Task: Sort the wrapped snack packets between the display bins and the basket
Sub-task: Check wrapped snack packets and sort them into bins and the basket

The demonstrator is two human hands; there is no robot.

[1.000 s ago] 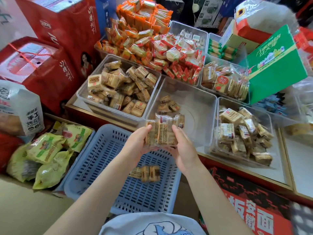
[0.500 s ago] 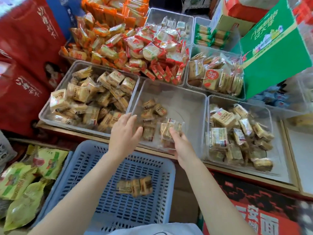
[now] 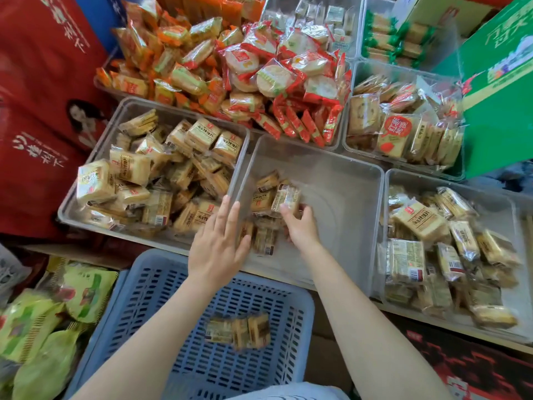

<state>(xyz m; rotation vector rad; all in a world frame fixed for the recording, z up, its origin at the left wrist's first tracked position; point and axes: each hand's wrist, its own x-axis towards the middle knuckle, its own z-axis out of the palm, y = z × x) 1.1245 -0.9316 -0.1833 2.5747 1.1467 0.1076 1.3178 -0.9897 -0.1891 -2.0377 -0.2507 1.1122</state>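
Observation:
A clear middle bin (image 3: 340, 180) holds several brown wrapped snack packets in its near-left corner. My right hand (image 3: 301, 229) is inside it and grips one packet (image 3: 286, 197) at its near edge. My left hand (image 3: 217, 243) hovers with straight fingers over the bin's left wall, holding nothing. Below, a blue slatted basket (image 3: 138, 307) holds a small cluster of snack packets (image 3: 239, 330) on its floor.
A left bin (image 3: 86, 180) is full of tan packets and a right bin (image 3: 516, 215) holds more. Behind stand bins of orange and red snacks (image 3: 248, 70) and a green carton (image 3: 501, 90). Red boxes (image 3: 37, 111) stand left, green bags (image 3: 43, 321) lie lower left.
Both hands carried a stack of packets from above the basket into the middle bin. My left hand let go and opened. My right hand went deeper into the bin with a packet.

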